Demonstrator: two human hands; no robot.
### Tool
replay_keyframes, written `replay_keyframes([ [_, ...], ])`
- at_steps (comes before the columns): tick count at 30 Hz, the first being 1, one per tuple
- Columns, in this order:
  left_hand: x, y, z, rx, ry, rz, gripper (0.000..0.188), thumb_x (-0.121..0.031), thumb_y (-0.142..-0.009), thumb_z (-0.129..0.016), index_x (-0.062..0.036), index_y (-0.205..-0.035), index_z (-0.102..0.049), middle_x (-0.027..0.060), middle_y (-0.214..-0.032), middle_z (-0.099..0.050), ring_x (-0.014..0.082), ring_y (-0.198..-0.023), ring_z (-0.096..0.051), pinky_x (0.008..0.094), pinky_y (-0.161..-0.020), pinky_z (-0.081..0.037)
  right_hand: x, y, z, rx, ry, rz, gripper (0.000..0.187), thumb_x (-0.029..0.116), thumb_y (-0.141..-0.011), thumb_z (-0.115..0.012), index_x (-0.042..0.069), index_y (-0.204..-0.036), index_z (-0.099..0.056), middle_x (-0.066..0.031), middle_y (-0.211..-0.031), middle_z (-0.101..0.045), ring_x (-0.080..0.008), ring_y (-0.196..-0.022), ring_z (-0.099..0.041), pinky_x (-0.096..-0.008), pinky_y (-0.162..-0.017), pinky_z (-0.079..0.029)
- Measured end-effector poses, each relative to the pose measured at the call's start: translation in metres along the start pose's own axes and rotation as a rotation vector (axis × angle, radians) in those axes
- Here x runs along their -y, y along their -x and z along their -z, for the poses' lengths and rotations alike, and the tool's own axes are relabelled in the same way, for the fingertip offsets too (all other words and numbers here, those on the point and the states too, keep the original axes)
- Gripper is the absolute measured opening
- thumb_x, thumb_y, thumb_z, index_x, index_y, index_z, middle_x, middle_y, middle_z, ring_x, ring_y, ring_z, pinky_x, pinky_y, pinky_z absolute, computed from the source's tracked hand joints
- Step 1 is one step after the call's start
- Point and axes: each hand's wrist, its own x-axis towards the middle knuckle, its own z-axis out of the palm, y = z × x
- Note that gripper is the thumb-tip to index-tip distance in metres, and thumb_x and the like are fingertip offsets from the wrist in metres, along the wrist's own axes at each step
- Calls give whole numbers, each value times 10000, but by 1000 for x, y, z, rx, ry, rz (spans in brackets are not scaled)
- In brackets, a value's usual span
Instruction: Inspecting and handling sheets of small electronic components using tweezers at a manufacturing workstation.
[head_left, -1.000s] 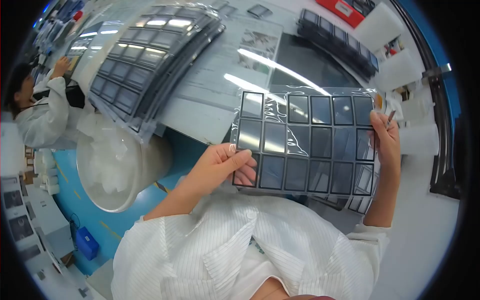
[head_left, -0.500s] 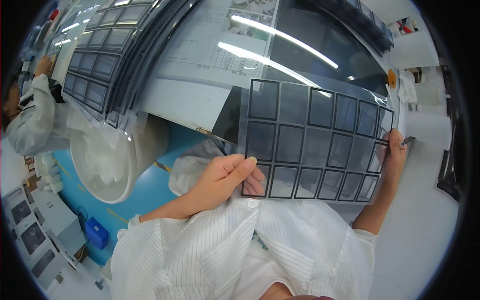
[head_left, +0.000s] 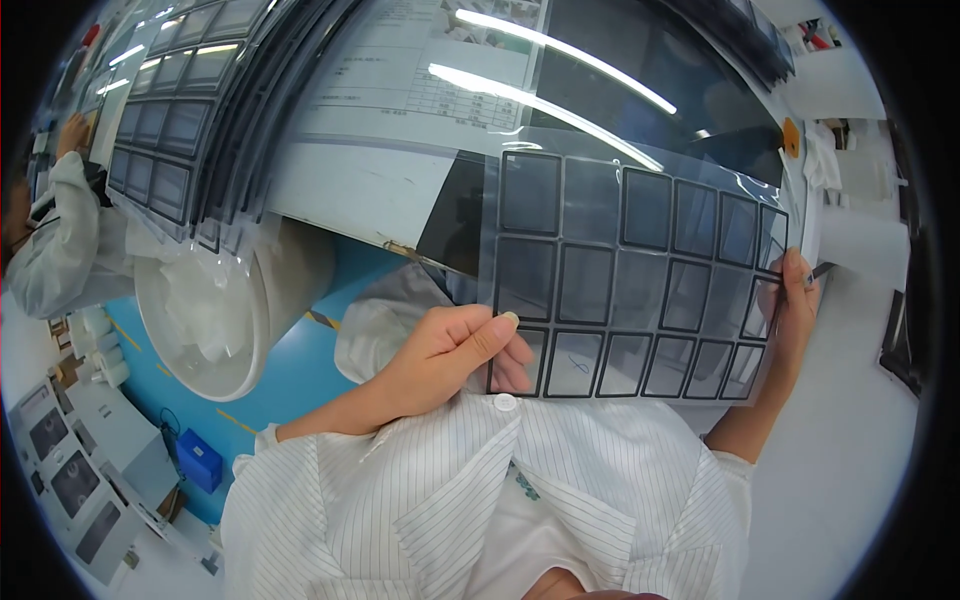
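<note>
We hold a thin, clear plastic sheet bearing rows of black rectangular frames (head_left: 628, 290) at the right of the picture's centre. The step in hand, we judge, is presenting it spread flat between two hands. The next move calls for both edges staying supported, because the film looks bendy.

Our left-hand grip (head_left: 445, 358) is clamped on the sheet's lower-left corner — thumb on the near face, fingers showing through from behind. Our right-hand grip (head_left: 796, 302) is closed around its right edge, and a small, thin, dark tool (head_left: 821, 271) sticks out beside those fingers; we cannot tell what kind it is.

The sheet lies between the two grips and touches both, with most of its area above the left one. Its lower edge hangs near our white striped jacket (head_left: 500, 475), while its upper part overlaps our view of the pale worktop (head_left: 365, 185). A stack of similar black-framed sheets (head_left: 180, 130) fills the upper left — above a round white bin (head_left: 292, 290).
</note>
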Motion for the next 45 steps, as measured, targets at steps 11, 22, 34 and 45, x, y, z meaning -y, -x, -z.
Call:
replay_keyframes([
  [11, -8, 4, 16, -214, -182, -145, 458, -334, -999, -371, 27, -856, -614, 122, -711, -657, 135, -609, -595, 245, -593, -467, -1, 9, -14, 58, 91, 17, 264, 286, -938, -543, 103, -748, -542, 64, -558, -444, 6, -441, -334, -162, -399, -218],
  [22, -5, 14, 16, -263, -213, -166, 471, -350, -997, -369, 6, -813, -615, 105, -655, -646, 141, -557, -592, 240, -552, -442, 9, 18, -27, 76, 170, -58, 332, 330, -927, -551, 95, -694, -529, 33, -543, -498, 4, -395, -355, -158, -370, -247],
  [34, -3, 15, 22, -300, -197, -197, 467, -339, -998, -368, 3, -791, -610, 103, -630, -640, 143, -517, -598, 229, -512, -429, 5, 18, -29, 100, 141, -92, 338, 355, -939, -526, 79, -745, -553, 22, -544, -518, -7, -380, -368, -160, -361, -251],
  [45, -7, 19, 27, -369, -231, -190, 480, -351, -984, -399, 11, -741, -600, 109, -575, -617, 156, -474, -586, 240, -460, -434, 6, 16, -28, 247, 117, -68, 369, 377, -949, -497, 85, -728, -542, 15, -567, -549, -14, -382, -409, -156, -362, -255],
])
